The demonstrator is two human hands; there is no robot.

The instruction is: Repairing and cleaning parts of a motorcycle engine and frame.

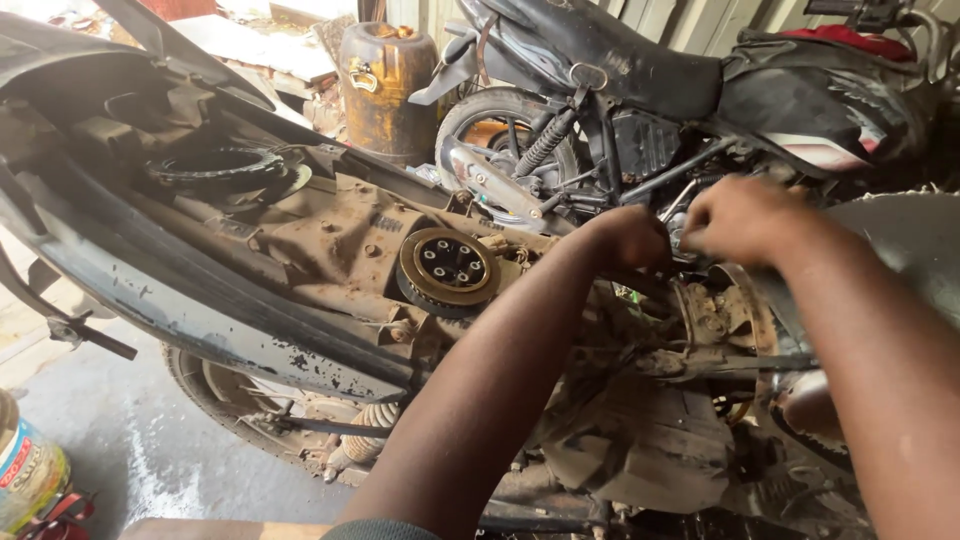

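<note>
Left forearm (500, 390) filling my near view. Left hand (632, 237) curling shut, grip contents hidden. Right hand (745, 218) pinching closed just beside it, blurred. Clutch hub (446, 270) sitting left of left fingers, face upward; left hand nearer.

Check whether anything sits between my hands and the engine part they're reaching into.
Nothing visible does. The left hand and right hand are already at the engine top, side by side. What the fingers grip is blurred. The clutch lies off to the left, apart.
</note>
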